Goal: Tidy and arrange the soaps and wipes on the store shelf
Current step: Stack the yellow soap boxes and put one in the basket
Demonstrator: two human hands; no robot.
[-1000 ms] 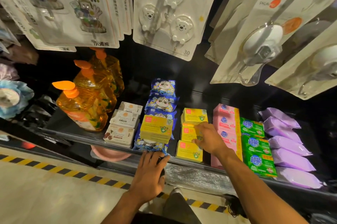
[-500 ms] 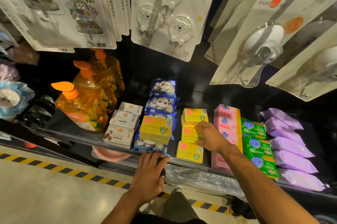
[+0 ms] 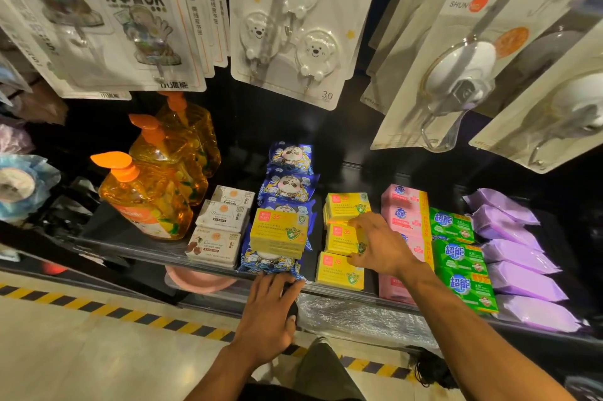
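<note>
Cartons of yellow soap lay in a front-to-back column on the shelf in the head view. The right hand spanned the middle yellow carton, its fingers curled over the far edge and the thumb on the near edge, pinching it. A stray yellow carton sat to the left of that hand, perched askew on the panda wipe packs, its long axis running left to right. By my judgement the left hand was the nearer one, just below it, lying straight and flat against the shelf's front lip and gripping nothing I could make out. The cartons were stiff, glossy card with square corners; the wipe packs were soft, crinkled film, probably a wobbly base. Pink soap bars, green soap bars and lilac wipe packs filled the right.
</note>
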